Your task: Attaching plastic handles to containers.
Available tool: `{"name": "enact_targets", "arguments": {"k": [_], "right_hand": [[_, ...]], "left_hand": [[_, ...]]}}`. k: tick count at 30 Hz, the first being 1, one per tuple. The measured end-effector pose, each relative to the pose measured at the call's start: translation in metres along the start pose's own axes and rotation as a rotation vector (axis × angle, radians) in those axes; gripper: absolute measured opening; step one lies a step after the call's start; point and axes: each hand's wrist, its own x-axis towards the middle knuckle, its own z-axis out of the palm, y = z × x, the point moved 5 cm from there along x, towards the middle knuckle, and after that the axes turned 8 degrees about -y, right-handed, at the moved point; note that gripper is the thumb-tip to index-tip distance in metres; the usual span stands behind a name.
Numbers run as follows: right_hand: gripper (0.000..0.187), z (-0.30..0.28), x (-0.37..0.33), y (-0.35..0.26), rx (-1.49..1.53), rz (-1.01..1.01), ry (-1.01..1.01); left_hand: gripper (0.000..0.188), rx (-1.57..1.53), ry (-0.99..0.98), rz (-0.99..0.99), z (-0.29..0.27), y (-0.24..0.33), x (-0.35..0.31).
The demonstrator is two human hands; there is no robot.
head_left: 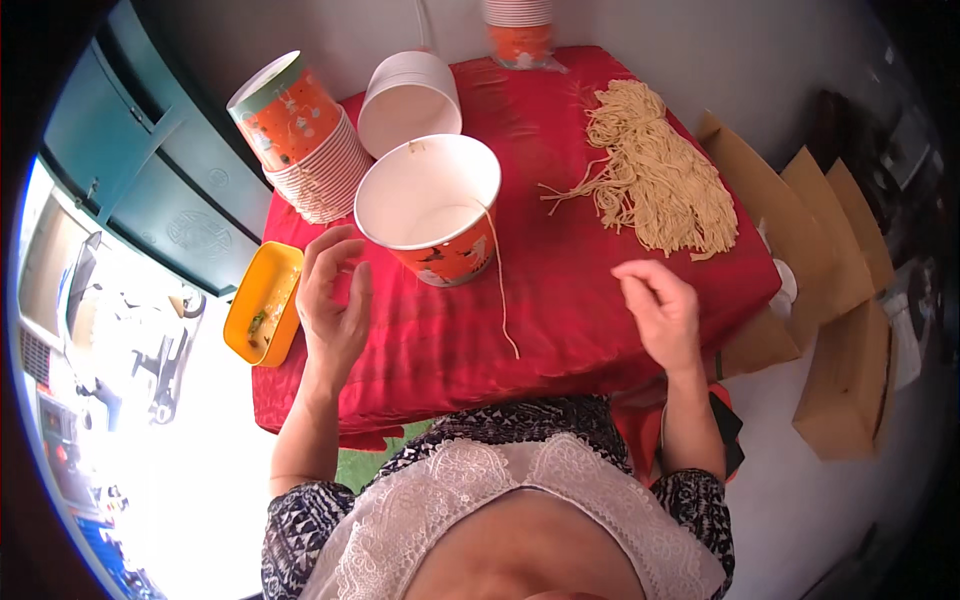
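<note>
An orange printed paper bucket (450, 262) with a white inside stands upright on the red-covered table. One beige string (502, 300) hangs over its right rim and trails onto the cloth. Just left of the bucket is my left hand (332, 300), raised and empty, its thumb apart from the loosely bent fingers. My right hand (660, 312) hovers near the table's right front, with bent fingers, a gap between thumb and forefinger, and nothing visible in it. Beyond it lies a thick bundle of beige strings (660, 180), a few loose ends pointing left.
Behind the bucket, a white container (412, 95) lies tipped on its side. Nested orange buckets (300, 130) lean at the back left; another stack (520, 40) stands at the far edge. A yellow tray (240, 318) with scraps sits at the left edge. Cardboard boxes (845, 390) stand right of the table.
</note>
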Motion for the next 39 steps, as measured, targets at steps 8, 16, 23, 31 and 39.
{"name": "enact_targets", "arguments": {"k": [8,16,23,31,39], "right_hand": [[0.022,0.089,0.018,-0.052,-0.535,-0.78,-0.622],[0.026,0.106,0.026,-0.039,-0.799,-0.852,-0.777],[0.008,0.112,0.04,-0.022,-1.036,-0.752,-0.813],[0.016,0.112,0.051,-0.067,-0.447,-0.575,-0.918],[0.013,0.127,0.074,-0.125,-0.203,-0.683,-0.727]], "left_hand": [[0.016,0.005,-0.099,0.084,-0.01,0.01,0.016],[0.025,0.081,-0.223,0.189,-0.02,0.013,0.034],[0.04,0.283,-0.57,0.35,0.0,0.014,0.046],[0.012,0.426,-0.527,0.279,0.0,-0.012,0.057],[0.013,0.471,-0.592,0.222,0.007,-0.021,0.069]]}}
